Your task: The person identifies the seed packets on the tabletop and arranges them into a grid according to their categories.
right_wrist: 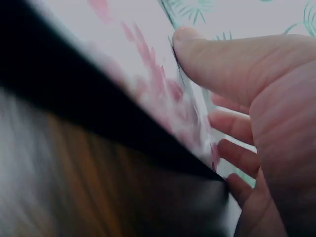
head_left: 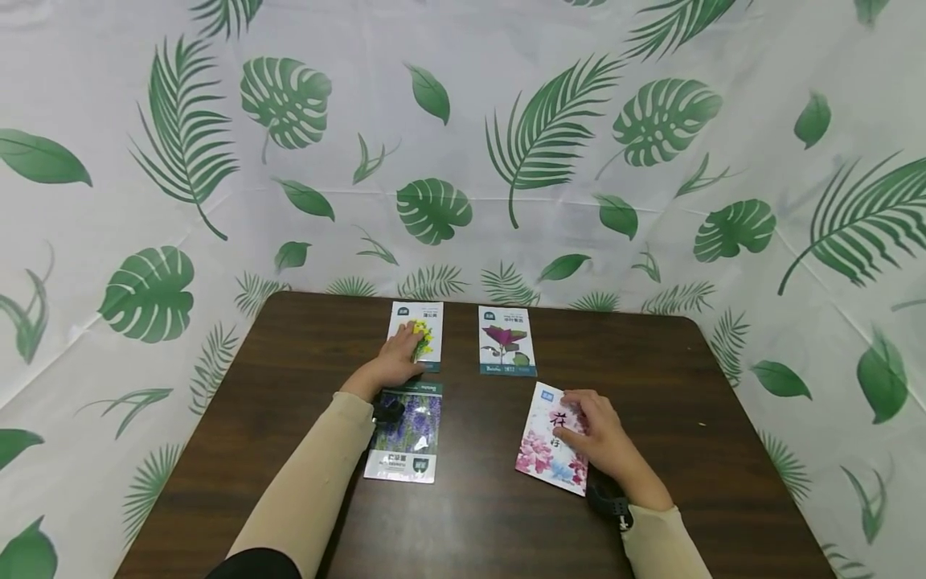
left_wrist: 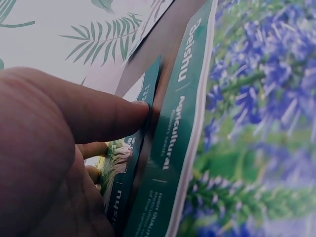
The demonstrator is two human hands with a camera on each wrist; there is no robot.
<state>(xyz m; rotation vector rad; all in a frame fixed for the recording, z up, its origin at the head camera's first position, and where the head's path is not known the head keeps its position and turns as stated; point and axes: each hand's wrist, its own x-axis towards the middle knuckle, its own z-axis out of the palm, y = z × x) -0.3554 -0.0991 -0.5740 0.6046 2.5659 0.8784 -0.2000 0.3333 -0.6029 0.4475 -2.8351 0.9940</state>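
Observation:
My left hand [head_left: 394, 359] rests on a seed packet with yellow flowers [head_left: 431, 330], at the table's far side. Its thumb [left_wrist: 108, 111] touches the packet's green lower strip in the left wrist view. Just below it, under the left wrist, lies a seed packet with purple-blue flowers [head_left: 412, 434]. My right hand [head_left: 599, 433] grips a pink floral packet [head_left: 538, 438] along its right edge, thumb on the front. In the right wrist view that packet is tilted, with its lower edge off the table. A packet with a dark magenta flower [head_left: 506, 342] lies between the hands, farther back.
The dark wooden table [head_left: 477, 515] has rounded far corners. Behind and beside it hangs a white cloth [head_left: 463, 153] printed with green leaves. Dark straps with small devices [head_left: 606, 497] sit on both wrists.

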